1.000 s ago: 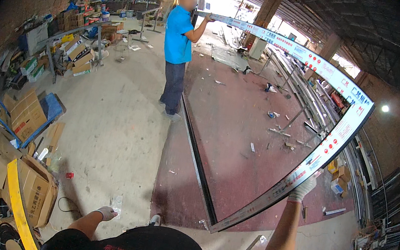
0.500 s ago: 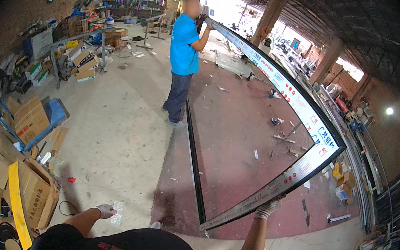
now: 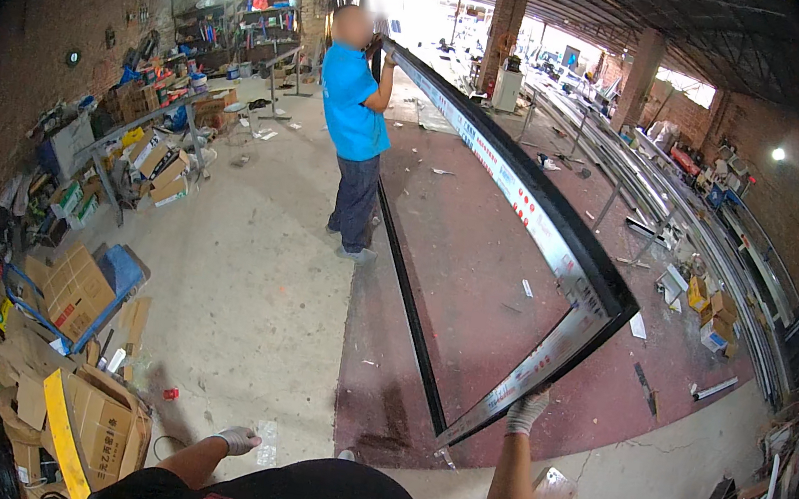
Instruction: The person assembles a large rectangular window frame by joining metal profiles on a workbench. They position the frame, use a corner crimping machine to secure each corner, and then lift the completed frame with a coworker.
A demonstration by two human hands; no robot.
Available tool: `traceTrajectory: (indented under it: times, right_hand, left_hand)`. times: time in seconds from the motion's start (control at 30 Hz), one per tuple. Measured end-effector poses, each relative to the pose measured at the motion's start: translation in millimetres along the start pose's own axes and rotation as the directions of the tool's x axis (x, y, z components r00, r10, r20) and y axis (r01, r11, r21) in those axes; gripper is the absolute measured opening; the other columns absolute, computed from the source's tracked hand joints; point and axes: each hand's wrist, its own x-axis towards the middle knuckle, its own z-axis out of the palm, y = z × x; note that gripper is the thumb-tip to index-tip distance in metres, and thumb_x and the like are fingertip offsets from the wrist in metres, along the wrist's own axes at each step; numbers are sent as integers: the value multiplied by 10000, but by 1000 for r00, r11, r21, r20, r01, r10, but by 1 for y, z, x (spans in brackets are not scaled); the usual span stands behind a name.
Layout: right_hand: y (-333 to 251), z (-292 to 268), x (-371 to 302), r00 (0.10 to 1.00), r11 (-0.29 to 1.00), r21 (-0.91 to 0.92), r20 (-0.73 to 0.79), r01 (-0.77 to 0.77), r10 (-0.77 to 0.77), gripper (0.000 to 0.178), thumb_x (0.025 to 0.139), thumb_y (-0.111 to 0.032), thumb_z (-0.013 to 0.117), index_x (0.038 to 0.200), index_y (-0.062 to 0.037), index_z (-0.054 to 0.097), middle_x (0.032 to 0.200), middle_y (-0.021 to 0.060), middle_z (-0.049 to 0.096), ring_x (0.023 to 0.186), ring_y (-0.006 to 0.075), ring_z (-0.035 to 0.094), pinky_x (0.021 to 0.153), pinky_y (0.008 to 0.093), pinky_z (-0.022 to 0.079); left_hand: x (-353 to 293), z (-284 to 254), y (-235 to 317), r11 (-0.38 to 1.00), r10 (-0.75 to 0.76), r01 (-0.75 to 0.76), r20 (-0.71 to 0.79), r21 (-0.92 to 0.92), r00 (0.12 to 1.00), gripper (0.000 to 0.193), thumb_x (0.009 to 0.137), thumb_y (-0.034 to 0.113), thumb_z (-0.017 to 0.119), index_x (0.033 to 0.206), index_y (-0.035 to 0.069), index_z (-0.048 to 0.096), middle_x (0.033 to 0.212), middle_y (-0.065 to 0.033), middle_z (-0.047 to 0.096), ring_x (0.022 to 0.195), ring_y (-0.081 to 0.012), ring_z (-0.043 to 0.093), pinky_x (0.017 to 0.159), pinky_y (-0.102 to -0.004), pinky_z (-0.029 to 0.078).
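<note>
My right hand, in a pale work glove, is closed around the near side of a large rectangular metal frame. Black edges and white printed protective film cover this frame, which is held up and tilted. A co-worker in a blue shirt grips its far end with raised hands. Low on the left, my left hand, also gloved, is away from the frame. Beside it shows a clear plastic piece; whether they touch I cannot tell. The left fingers are too small to read.
Cardboard boxes, a blue trolley and a yellow bar crowd the left. Long metal profiles run along the right. Scraps lie on the dark red floor area; metal stands rise beyond the frame.
The frame's near right corner has swung lower and leftward in view, and its black outer edge now shows more. My right hand keeps its hold. The view has shifted.
</note>
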Motion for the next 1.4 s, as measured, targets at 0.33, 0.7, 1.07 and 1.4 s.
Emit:
traceTrajectory:
  times: [0.33, 0.7, 1.07, 1.4]
  right_hand:
    - [81, -23, -57, 987, 941, -301, -17, -158, 160, 394, 1079, -385, 474, 1136, -29, 634, 979, 92, 681, 894, 270, 668, 836, 445, 564]
    - [110, -21, -105, 952, 952, 73, -50, -298, 302, 380, 1111, -386, 570, 1332, -80, 607, 1203, 55, 691, 1078, 201, 667, 954, 393, 553]
    - [98, -40, -136, 982, 926, -337, -130, -170, 133, 475, 1136, -359, 403, 1449, -54, 588, 1222, 152, 720, 1102, 298, 682, 993, 419, 534]
    - [64, -63, -167, 961, 762, -590, -105, -266, 254, 359, 1075, -314, 614, 1266, -21, 694, 1130, 208, 753, 1022, 369, 725, 907, 435, 561]
  left_hand:
    - [-19, 20, -17, 987, -54, 46, 49, 157, 997, 635, 1044, 580, 523, 1305, 40, 729, 1306, -253, 731, 1250, -437, 671, 1077, -500, 512]
    - [-48, 22, -21, 969, -241, 237, 61, 62, 969, 658, 1011, 638, 575, 1348, 95, 727, 1296, -188, 756, 1223, -360, 703, 1066, -460, 529]
    - [-2, 13, -3, 977, -69, 27, 193, 212, 979, 639, 1034, 611, 532, 1322, 75, 728, 1293, -209, 749, 1250, -391, 680, 1076, -471, 516]
    - [2, 24, 47, 968, 54, -90, 156, 234, 986, 620, 1029, 558, 491, 1161, 20, 768, 1209, -258, 757, 1157, -448, 703, 1002, -505, 532]
